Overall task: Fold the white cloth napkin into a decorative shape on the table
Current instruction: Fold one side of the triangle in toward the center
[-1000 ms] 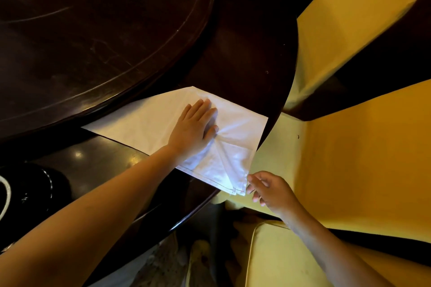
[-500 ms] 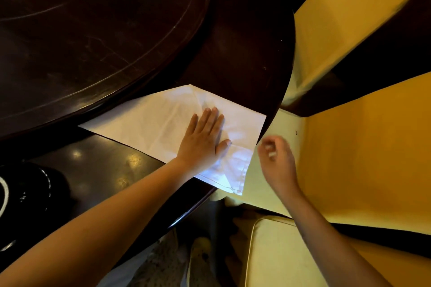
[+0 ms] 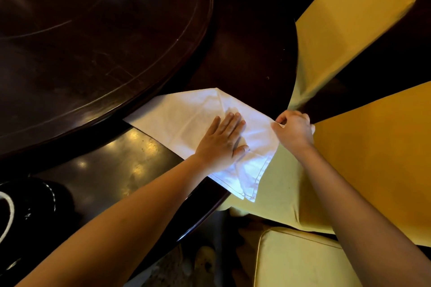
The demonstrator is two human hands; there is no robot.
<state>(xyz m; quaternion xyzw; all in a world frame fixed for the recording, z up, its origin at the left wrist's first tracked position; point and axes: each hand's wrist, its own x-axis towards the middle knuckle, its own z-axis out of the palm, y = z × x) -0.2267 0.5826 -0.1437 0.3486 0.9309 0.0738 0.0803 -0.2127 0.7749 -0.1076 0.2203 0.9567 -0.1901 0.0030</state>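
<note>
The white cloth napkin lies folded flat on the dark wooden table, its near corner hanging past the table's edge. My left hand rests flat on the napkin's right half, fingers spread and pressing down. My right hand pinches the napkin's right corner at the table's edge, with the fingers closed on the cloth.
A raised dark turntable fills the table's middle and overlaps the napkin's far left edge. Yellow-covered chairs stand to the right, with a pale seat cushion below. A black object with a white cord sits at the left.
My right hand rose from the napkin's near hanging corner to its right corner and closed on it. My left hand slid slightly toward me on the cloth.
</note>
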